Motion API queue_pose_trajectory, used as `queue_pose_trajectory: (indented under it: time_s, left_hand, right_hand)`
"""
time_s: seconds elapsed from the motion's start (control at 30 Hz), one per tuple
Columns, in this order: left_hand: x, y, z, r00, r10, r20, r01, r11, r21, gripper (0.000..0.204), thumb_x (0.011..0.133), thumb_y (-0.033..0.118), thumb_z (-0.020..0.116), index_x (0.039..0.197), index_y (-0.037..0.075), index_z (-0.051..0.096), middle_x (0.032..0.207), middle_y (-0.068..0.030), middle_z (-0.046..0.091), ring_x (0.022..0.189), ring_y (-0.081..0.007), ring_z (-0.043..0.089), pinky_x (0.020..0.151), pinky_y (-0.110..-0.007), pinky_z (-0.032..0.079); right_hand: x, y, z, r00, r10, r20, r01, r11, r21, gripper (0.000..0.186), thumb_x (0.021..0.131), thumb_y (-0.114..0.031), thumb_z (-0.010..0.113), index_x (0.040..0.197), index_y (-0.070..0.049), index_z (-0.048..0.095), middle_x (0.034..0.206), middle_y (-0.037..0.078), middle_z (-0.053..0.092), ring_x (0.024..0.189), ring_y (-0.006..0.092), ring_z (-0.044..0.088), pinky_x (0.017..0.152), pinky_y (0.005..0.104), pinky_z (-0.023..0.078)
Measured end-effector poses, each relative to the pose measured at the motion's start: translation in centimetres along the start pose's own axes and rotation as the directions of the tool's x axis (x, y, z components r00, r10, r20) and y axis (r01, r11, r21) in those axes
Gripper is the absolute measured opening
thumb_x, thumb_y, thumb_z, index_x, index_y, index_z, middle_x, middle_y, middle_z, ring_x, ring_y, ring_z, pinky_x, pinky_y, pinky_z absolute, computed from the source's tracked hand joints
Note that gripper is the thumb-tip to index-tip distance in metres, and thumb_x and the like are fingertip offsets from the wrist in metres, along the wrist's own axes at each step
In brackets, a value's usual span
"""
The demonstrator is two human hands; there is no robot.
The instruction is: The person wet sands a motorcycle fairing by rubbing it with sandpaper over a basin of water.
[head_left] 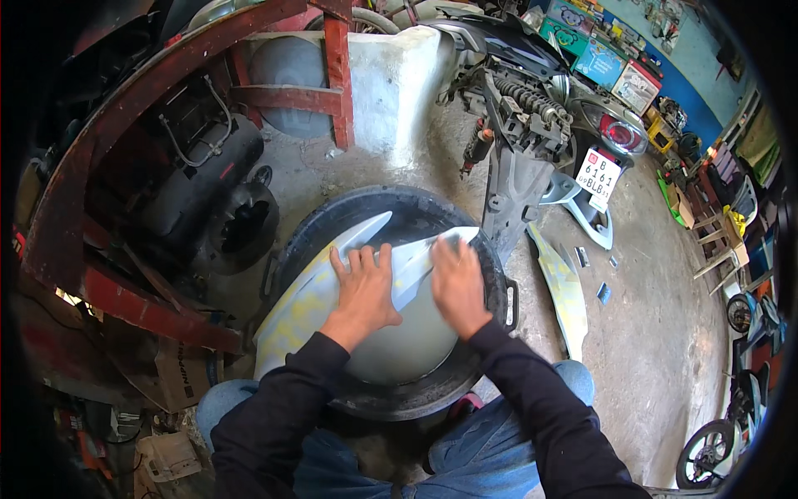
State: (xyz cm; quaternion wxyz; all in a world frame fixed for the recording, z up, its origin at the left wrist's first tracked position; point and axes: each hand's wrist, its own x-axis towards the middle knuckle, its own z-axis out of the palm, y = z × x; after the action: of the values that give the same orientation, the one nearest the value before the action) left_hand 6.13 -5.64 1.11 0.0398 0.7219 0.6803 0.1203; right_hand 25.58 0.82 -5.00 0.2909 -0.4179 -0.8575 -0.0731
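A pale panel with yellow patches (295,320) lies across a round black tub (401,407) of cloudy water (424,341). My left hand (362,295) presses on the panel, fingers spread and bent over it. My right hand (457,287) is on the panel's white pointed part at the right, fingers curled, motion-blurred; what they hold, if anything, is hidden.
A red frame (337,108) and black tank (195,175) stand left. A partly stripped motorbike (524,112) stands beyond the tub. A second patchy panel (561,299) and small blue pieces (604,293) lie on the floor right. A wooden chair (715,245) stands farther right.
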Motion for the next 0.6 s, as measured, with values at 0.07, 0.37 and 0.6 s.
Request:
queue_pose_trajectory:
  time_s: [0.07, 0.37, 0.6]
  left_hand:
    - [-0.3, -0.6, 0.0, 1.000, -0.013, -0.008, 0.013, 1.000, 0.013, 0.116, 0.045, 0.031, 0.099, 0.143, 0.000, 0.044, 0.130, -0.0211, 0.054, 0.128, -0.0406, 0.048, 0.117, -0.075, 0.016]
    - [0.1, -0.4, 0.2, 1.000, -0.020, 0.017, 0.020, 1.000, 0.013, 0.121, 0.044, 0.033, 0.100, 0.145, 0.000, 0.043, 0.132, -0.0214, 0.053, 0.130, -0.0408, 0.048, 0.119, -0.074, 0.016]
    - [-0.1, -0.6, 0.3, 0.999, -0.040, 0.021, 0.039, 0.999, 0.026, 0.122, 0.044, 0.034, 0.100, 0.146, 0.000, 0.043, 0.131, -0.0209, 0.055, 0.129, -0.0405, 0.049, 0.119, -0.073, 0.016]
  right_hand:
    - [-0.8, -2.2, -0.5, 0.997, -0.052, 0.062, 0.046, 0.995, 0.083, 0.044, 0.091, -0.013, 0.062, 0.132, 0.004, 0.064, 0.147, 0.019, 0.058, 0.136, 0.0518, 0.049, 0.112, 0.0596, 0.040]
    - [0.1, -0.7, -0.1, 0.998, -0.043, 0.044, 0.039, 0.996, 0.078, 0.045, 0.089, -0.006, 0.061, 0.134, 0.001, 0.064, 0.147, 0.018, 0.058, 0.139, 0.0500, 0.046, 0.112, 0.0588, 0.040]
    - [-0.6, -1.9, -0.2, 0.995, -0.033, 0.089, 0.026, 0.996, 0.088, 0.047, 0.090, -0.008, 0.062, 0.136, 0.002, 0.061, 0.147, 0.020, 0.056, 0.137, 0.0502, 0.047, 0.112, 0.0585, 0.039]
